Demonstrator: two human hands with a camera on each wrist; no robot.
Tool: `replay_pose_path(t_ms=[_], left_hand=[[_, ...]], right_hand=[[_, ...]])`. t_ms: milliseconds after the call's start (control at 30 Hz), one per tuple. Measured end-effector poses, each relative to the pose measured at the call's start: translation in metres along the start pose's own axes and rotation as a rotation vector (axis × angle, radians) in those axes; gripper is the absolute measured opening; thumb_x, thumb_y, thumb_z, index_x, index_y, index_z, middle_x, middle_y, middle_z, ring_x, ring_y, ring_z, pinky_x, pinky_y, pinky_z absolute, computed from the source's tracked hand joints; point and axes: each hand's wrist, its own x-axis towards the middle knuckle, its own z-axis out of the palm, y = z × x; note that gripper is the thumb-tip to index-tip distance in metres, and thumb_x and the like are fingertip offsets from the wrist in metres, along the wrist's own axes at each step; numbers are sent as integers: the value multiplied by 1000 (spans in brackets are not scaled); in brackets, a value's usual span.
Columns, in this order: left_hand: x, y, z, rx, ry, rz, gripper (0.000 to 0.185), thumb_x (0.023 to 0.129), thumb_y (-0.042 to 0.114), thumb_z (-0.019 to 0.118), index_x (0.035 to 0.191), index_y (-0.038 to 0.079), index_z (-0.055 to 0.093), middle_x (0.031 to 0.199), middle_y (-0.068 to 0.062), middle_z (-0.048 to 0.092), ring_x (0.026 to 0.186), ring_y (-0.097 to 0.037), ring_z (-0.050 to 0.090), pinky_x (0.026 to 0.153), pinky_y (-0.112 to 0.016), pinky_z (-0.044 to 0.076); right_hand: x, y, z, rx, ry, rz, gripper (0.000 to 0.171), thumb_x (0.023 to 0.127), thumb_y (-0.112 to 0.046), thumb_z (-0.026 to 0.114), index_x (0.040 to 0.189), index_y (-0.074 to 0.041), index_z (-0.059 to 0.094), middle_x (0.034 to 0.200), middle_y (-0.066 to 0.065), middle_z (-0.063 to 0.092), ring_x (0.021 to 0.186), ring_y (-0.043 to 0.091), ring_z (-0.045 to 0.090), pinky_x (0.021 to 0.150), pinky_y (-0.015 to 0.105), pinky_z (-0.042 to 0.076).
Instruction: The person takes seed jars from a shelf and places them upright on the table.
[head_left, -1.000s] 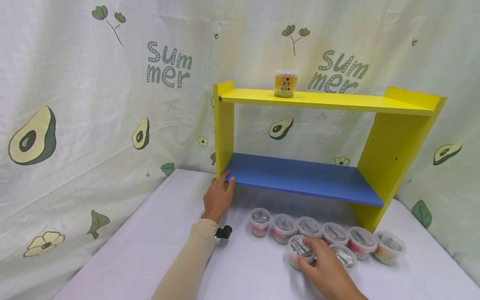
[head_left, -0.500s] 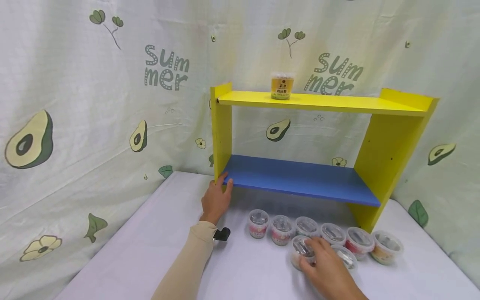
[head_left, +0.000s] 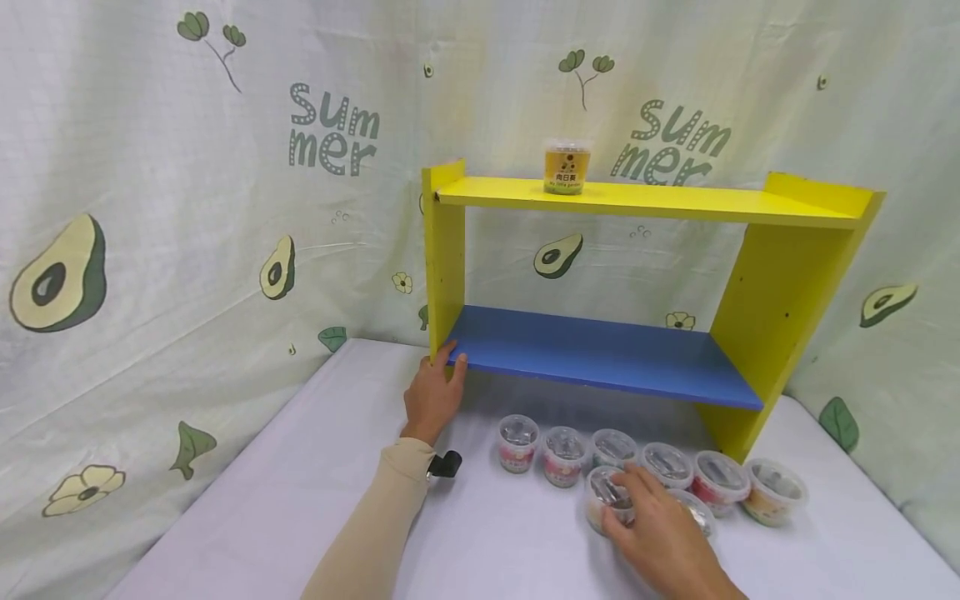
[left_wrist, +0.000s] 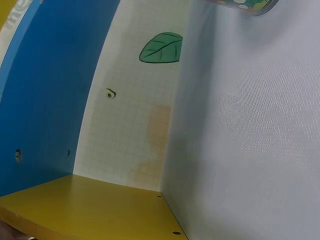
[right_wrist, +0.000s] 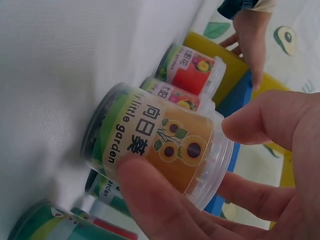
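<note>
While the shelf (head_left: 450, 275) is steadied by the left hand (head_left: 433, 396), fingers curled round its upright at 10 o'clock, the sunflower cup (right_wrist: 155, 145), at 5 o'clock, is pinched by the right hand (head_left: 660, 542); it should be lifted straight, clear of neighbouring cups (head_left: 564, 454).

We see our right hand (right_wrist: 260, 200) pinching the sunflower tub (right_wrist: 155, 145), thumb under its label, fingertips at the clear lid rim. Just behind the tub stand a red-labelled tub (right_wrist: 192, 70) and a pink-flowered one (right_wrist: 175, 95); beyond them, our left hand (right_wrist: 252, 37).
</note>
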Motion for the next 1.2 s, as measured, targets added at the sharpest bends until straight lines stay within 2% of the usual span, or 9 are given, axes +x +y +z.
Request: replay_pose_path(t_ms=[200,467,800,900,1067,1167,1200], left_hand=[[0,1,0,-7,-3,2,60,101,64,36,149,29,49,120,-18,58,92,-33,63,74,-51,52],[0,-1,1,6,10,14,61,101,65,35,148,30,50,117,-18,60,92,-33,64,72,-50,52],[-1,-1,-1,-10,25,28,58,101,64,36,147,32,51,121,-19,60,96,-36,65,74,-54,51],[-2,-2,-1,-3,25,23,57,101,64,36,147,33,51,120,-19,59,95,-37,65,73,-54,51],[-1,-2,-1,-1,20,10,57,101,63,37,147,32,50,121,-19,59,95,-36,65,75,-53,51],[-1,-1,1,-2,22,15,58,101,64,36,147,32,50,122,-19,59,96,-36,65,75,-54,51],[-1,-2,1,0,25,20,59,101,65,35,147,32,50,122,-19,59,96,-37,65,75,-54,51]], right_hand=[[-1,0,1,-2,25,-15,40,86,-29,74,118,-5,67,134,19,55,106,41,64,87,59,50],[0,1,0,-10,-50,26,50,85,-45,77,120,-10,66,134,16,55,107,39,63,88,60,49],[-1,3,-1,12,14,-55,34,85,-25,78,114,-10,67,131,16,58,110,37,63,88,56,51],[-1,5,0,31,19,-76,34,84,-23,79,114,-10,67,131,15,58,109,36,63,88,55,51],[0,3,-5,42,13,-58,37,85,-25,79,118,-13,67,132,13,58,112,34,62,89,55,51],[2,3,-10,66,63,-68,36,84,-24,80,117,-14,67,125,9,62,101,25,65,85,50,54],[2,3,-12,81,89,-72,35,84,-23,80,115,-15,67,121,7,63,93,21,65,81,46,55]])
